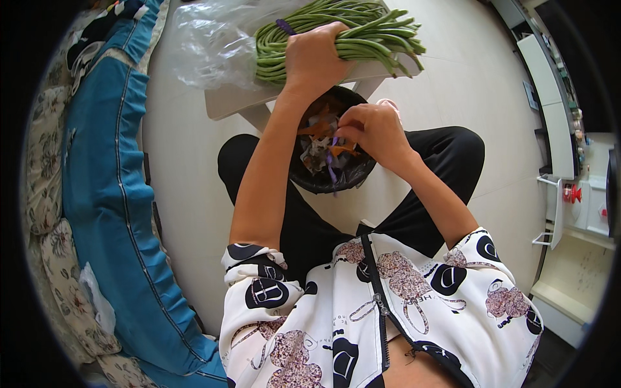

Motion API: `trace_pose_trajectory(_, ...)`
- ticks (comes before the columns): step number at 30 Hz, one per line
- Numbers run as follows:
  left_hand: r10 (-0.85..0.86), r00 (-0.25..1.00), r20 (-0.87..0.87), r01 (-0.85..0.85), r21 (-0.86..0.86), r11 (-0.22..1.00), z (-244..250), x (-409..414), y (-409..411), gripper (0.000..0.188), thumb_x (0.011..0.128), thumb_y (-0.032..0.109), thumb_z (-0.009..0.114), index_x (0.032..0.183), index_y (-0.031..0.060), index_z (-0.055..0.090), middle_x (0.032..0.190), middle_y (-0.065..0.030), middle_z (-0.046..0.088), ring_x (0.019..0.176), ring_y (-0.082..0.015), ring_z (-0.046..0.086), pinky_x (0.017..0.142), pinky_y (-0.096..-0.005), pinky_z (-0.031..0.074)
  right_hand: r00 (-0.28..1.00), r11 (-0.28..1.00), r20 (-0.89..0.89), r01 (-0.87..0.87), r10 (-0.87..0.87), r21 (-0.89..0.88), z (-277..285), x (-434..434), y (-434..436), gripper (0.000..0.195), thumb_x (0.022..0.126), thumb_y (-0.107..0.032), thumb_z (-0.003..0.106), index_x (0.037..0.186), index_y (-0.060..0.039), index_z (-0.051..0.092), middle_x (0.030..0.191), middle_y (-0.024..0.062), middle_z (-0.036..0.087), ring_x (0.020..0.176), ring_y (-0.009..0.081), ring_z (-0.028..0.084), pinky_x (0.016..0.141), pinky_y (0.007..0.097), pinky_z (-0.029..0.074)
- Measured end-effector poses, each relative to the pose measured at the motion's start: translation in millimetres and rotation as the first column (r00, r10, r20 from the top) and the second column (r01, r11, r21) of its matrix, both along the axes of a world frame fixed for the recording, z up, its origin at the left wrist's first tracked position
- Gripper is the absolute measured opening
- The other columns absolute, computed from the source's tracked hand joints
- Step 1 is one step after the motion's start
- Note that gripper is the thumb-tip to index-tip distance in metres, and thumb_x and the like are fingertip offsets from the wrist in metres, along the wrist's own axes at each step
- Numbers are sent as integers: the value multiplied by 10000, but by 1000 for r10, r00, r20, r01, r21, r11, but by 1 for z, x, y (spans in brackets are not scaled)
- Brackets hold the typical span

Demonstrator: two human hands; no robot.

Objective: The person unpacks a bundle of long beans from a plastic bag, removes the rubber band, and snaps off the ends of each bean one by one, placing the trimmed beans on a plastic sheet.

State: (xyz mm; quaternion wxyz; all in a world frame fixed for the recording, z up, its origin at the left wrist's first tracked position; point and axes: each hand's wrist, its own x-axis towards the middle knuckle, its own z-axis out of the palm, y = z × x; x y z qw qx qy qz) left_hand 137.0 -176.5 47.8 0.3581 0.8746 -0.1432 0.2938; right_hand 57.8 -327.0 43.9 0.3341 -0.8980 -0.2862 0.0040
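Observation:
A thick bundle of long green yard-long beans (388, 41) lies folded over on the small stool (233, 99). My left hand (315, 58) is closed around the middle of the bundle. A dark purple band (285, 26) wraps the beans to the left of that hand. Lower down, over the black-lined waste bin (313, 182), my right hand (376, 133) has its thumb and forefinger pinched together. From those fingertips a purple strip (332, 162) hangs down across the bin. Inside the bin are orange peel-like scraps (318, 128) and crumpled whitish waste (315, 153).
A clear plastic bag (208, 43) lies on the stool, partly around the beans' left end. My knees flank the bin. Along the left runs a sofa with a blue cover (102, 160) and floral cushions (48, 160). White cabinets (548, 106) stand at the right.

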Motion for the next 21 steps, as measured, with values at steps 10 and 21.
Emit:
trace_pose_trajectory(10, 91, 992, -87, -84, 75, 994, 6, -3, -1, 376, 618, 294, 713, 959, 154, 636, 813, -55, 653, 785, -232, 621, 755, -367, 432, 996, 983, -56, 83, -75, 162, -49, 23, -4, 105, 730, 68, 585, 809, 22, 636, 693, 99, 625, 559, 146, 602, 546, 239, 495)
trace_pose_trajectory(21, 100, 993, -57, -93, 125, 988, 5, -3, -4, 354, 611, 281, 696, 943, 169, 640, 801, -47, 652, 761, -228, 626, 725, -355, 446, 997, 998, -55, -46, 48, 43, -45, 32, 1, 198, 730, 63, 571, 904, -14, 625, 778, 107, 622, 642, 230, 610, 627, 281, 491)
